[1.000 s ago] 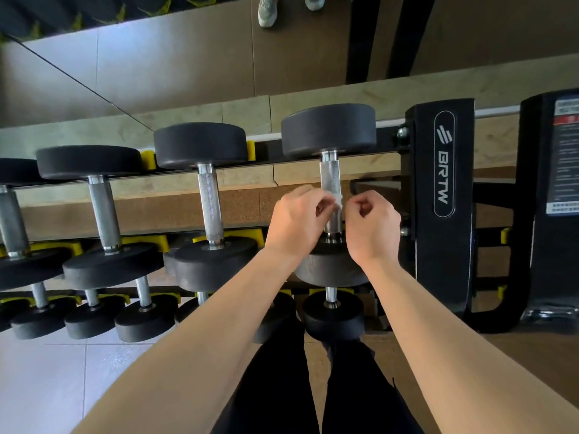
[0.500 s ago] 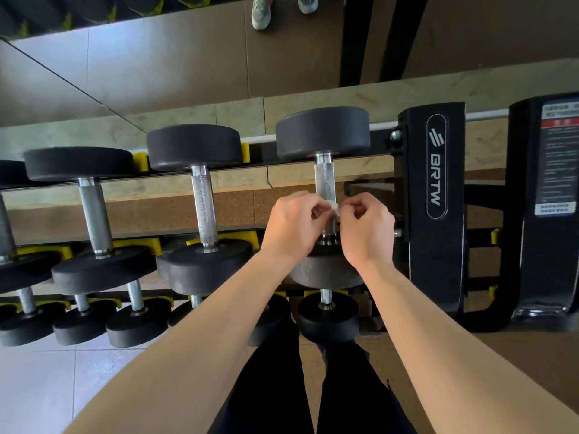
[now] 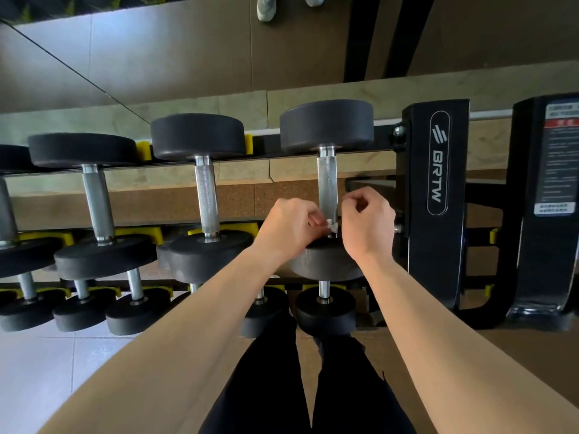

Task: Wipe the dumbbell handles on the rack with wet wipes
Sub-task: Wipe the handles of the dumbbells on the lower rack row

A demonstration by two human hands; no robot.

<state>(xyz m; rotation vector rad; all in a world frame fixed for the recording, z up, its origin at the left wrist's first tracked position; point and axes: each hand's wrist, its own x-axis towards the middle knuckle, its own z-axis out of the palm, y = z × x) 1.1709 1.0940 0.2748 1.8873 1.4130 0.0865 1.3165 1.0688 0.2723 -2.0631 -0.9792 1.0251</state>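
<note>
Black dumbbells lie on a black rack [image 3: 435, 195] with yellow cradles. The rightmost top-row dumbbell has a knurled steel handle [image 3: 326, 180]. At the near end of that handle a small white wet wipe [image 3: 332, 224] shows between my hands. My left hand [image 3: 291, 227] pinches the wipe from the left and my right hand [image 3: 368, 220] pinches it from the right, both with curled fingers, just above the dumbbell's near black head [image 3: 326, 264]. Most of the wipe is hidden by my fingers.
Two more dumbbell handles [image 3: 206, 195] [image 3: 97, 205] lie to the left on the top row, with smaller dumbbells [image 3: 326, 311] on the lower row. The rack's upright stands close to my right hand. A machine post with a label [image 3: 557, 170] is at far right. Someone's shoes [image 3: 266, 7] show at the top.
Both hands have slid with the wipe down the handle toward its near end, leaving more bare steel showing above them.
</note>
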